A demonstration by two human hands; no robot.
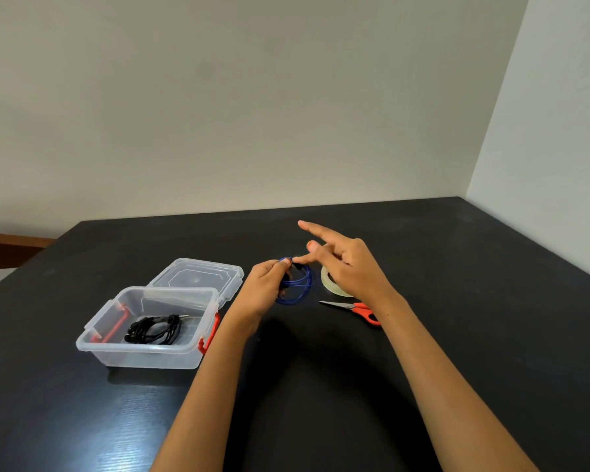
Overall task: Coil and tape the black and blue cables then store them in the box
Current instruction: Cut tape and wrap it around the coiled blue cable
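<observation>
Clear box (143, 359) on dark surface (457, 267), coiled black cable (154, 330) inside, lid (198, 274) open behind. Left hand (264, 287) grips blue cable (300, 282) coil. Right hand (351, 267): fingers extended, one fingertip touching coil. Tape roll (327, 282) and scissors (361, 309) beneath right hand.

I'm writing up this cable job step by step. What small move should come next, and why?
Likely bind the blue cable with tape where the left hand pinches its loops together. The right hand, fingers straight, touches that spot; the tape roll lies just behind it, and the black cable is already in the box. I cannot see a strip.
</observation>
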